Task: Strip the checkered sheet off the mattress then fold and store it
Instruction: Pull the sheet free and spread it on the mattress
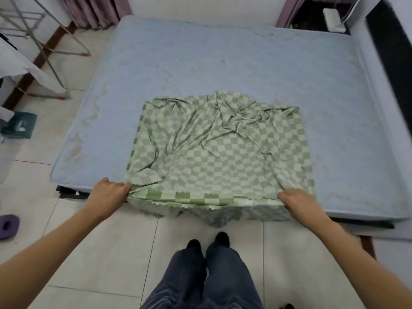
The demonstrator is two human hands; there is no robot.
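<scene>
The mattress (223,63) is the largest thing here. It is pale blue and bare, with faint stains on its surface. A floor (100,253) of light tiles runs along the mattress's near side and left side.

The checkered sheet (218,157) lies on the near half of the mattress, about in the middle of its width. It has green and pale squares, and its cut edges are zigzag. It is folded into a rough rectangle, and several layers show at the edge nearest to the mattress's near side. The part toward the far side of the mattress is strongly wrinkled and bunched. The part toward the near side is flatter, with long creases. Its near border hangs over the mattress's near edge, down toward the floor.

A metal drying rack (44,41) stands on the floor beside the mattress's far left corner, with white cloth on it.

At the mattress's near edge, the left hand (107,195) has its grip clamped on the sheet's near left corner. The right hand (298,201) has its grip clamped on the near right corner. The cloth is stretched between them.

A purple slipper (7,226) lies on the floor, well to the left of the mattress's near left corner.
</scene>
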